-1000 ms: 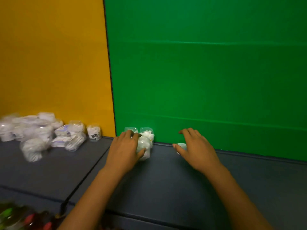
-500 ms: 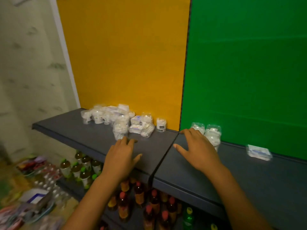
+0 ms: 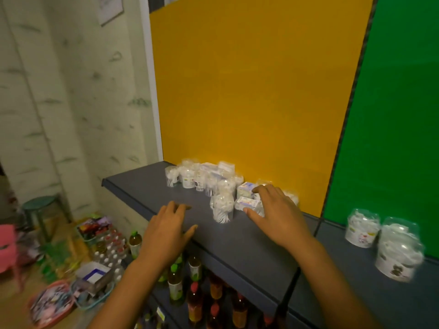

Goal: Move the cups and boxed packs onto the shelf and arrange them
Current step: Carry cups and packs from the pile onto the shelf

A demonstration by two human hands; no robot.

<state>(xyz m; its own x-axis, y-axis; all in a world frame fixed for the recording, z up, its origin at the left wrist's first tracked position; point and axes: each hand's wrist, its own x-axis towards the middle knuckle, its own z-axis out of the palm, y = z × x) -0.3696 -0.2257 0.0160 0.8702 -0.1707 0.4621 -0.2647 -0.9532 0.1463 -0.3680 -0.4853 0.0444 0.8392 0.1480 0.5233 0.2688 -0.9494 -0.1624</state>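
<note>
Head view of the dark shelf point(image 3: 237, 236) at an intermediate stage of sorting. Your left hand point(image 3: 166, 231) lies low over the shelf's front edge with fingers straight and spread, holding nothing. Your right hand point(image 3: 278, 214) reaches over the near side of the unsorted pile point(image 3: 209, 184), fingers extended and loosely spread; its fingertips arrive at two small boxed packs point(image 3: 247, 197), one resting on the other, but no grip is formed, and whether skin touches cardboard cannot be told through the blur.

Done, as far as this view shows: two lidded cups point(image 3: 380, 241) stand side by side, just touching, on the right-hand section of shelf in front of the green panel point(image 3: 392, 115). They read as the start of an arranged row.

Left to do: the pile against the yellow panel point(image 3: 249, 91) is a jumble of clear-lidded cups and boxed packs, some upright, some tipped; one cup point(image 3: 222, 207) lies on its side just beside the packs. By this count most of the stock is on the shelf yet unarranged, so you are judged to be early in the arranging. The likely step in hand is taking up the boxed packs.

Below the shelf stand bottles point(image 3: 197, 288); baskets of goods point(image 3: 92, 288) sit on the floor at left.
</note>
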